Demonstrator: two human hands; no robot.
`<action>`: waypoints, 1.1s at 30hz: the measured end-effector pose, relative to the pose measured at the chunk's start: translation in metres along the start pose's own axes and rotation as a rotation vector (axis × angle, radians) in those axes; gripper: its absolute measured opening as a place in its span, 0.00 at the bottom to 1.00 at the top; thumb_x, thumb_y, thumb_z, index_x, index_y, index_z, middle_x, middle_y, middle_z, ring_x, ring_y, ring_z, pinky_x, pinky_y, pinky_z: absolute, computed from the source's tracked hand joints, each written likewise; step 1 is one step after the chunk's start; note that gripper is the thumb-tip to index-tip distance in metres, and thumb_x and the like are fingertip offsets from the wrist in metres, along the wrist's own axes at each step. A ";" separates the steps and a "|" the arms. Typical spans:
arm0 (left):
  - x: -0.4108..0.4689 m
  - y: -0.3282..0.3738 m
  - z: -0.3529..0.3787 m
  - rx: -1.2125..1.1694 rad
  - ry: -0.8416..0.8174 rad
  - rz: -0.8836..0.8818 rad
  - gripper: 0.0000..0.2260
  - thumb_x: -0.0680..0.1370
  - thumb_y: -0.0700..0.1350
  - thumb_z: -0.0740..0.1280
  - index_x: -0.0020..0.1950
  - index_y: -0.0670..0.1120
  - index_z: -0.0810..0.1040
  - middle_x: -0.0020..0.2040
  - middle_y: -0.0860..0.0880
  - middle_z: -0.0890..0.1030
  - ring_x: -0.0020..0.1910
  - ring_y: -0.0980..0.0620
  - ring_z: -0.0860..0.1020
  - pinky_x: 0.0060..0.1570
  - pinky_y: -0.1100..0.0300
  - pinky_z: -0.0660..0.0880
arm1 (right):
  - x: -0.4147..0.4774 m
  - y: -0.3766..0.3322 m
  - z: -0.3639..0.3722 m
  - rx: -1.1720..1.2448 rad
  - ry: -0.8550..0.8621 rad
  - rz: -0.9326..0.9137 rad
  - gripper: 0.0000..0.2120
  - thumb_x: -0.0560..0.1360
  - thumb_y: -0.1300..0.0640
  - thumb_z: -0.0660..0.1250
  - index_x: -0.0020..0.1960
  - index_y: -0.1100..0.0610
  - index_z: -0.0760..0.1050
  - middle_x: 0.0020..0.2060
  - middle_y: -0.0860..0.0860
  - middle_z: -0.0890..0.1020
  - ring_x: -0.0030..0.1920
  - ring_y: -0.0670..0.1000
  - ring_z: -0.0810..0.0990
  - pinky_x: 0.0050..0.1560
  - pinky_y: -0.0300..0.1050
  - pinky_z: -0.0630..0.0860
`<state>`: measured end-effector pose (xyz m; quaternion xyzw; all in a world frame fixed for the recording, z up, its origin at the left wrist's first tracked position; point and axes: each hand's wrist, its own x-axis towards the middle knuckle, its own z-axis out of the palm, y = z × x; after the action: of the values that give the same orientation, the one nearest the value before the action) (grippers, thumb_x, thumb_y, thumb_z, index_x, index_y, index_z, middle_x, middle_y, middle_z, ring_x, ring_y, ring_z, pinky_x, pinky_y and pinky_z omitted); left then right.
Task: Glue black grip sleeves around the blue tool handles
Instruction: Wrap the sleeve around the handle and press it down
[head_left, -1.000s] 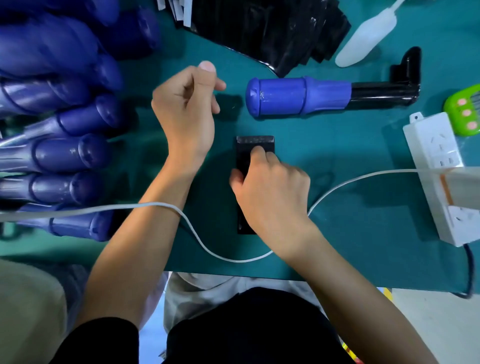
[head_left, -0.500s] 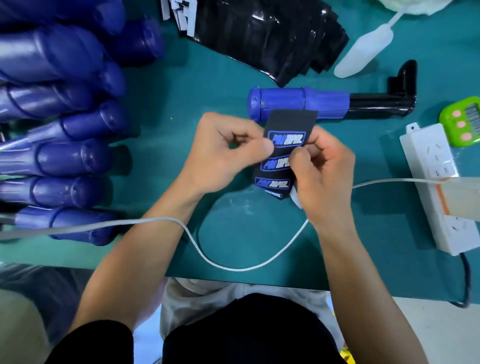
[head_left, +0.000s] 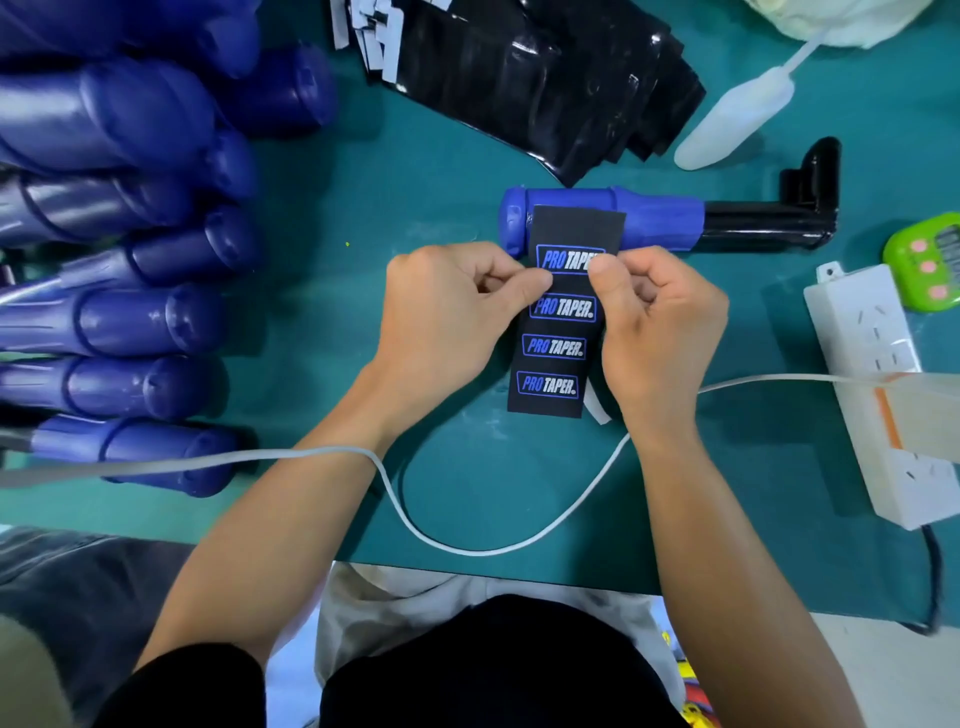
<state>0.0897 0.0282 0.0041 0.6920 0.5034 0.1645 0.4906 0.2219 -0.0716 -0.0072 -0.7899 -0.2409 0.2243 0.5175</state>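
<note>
A black grip sleeve (head_left: 563, 332) printed with blue and white logos is held flat above the green table. My left hand (head_left: 447, 322) pinches its left edge and my right hand (head_left: 654, 322) pinches its right edge near the top. The sleeve's upper end overlaps a blue tool handle (head_left: 660, 215) with a black shaft, lying crosswise just beyond my hands. A white backing strip (head_left: 595, 408) hangs at the sleeve's lower right.
Several blue handles (head_left: 130, 322) are stacked at the left. A pile of black sleeves (head_left: 535, 78) lies at the back. A white spatula (head_left: 737, 124), a white power strip (head_left: 883, 395), a green timer (head_left: 927, 262) and a white cable (head_left: 467, 548) lie around.
The sleeve was lying face down under my right hand; both hands have lifted it, turned its printed side up and carried it toward the blue handle, its top edge now over it.
</note>
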 end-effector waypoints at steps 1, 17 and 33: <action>0.001 0.000 0.000 0.006 0.009 -0.009 0.05 0.73 0.55 0.76 0.39 0.59 0.84 0.31 0.60 0.83 0.31 0.53 0.81 0.40 0.57 0.80 | 0.000 0.000 0.001 0.012 0.011 0.010 0.08 0.79 0.56 0.73 0.40 0.54 0.81 0.29 0.36 0.80 0.31 0.38 0.78 0.38 0.33 0.71; 0.003 0.001 0.000 0.056 -0.010 -0.070 0.06 0.74 0.55 0.77 0.38 0.57 0.85 0.31 0.57 0.84 0.34 0.47 0.82 0.44 0.46 0.82 | 0.001 -0.004 0.003 0.005 0.032 0.064 0.12 0.79 0.55 0.73 0.37 0.52 0.78 0.26 0.40 0.79 0.29 0.41 0.75 0.35 0.38 0.71; 0.004 -0.012 0.004 0.310 0.495 0.687 0.07 0.79 0.44 0.77 0.49 0.40 0.86 0.45 0.47 0.86 0.43 0.44 0.82 0.47 0.48 0.77 | 0.000 -0.008 0.003 0.018 0.025 0.112 0.15 0.79 0.56 0.73 0.35 0.50 0.76 0.27 0.49 0.80 0.29 0.46 0.72 0.33 0.43 0.70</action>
<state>0.0881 0.0293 -0.0088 0.8241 0.3654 0.4009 0.1631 0.2191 -0.0667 -0.0011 -0.8003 -0.1878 0.2452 0.5140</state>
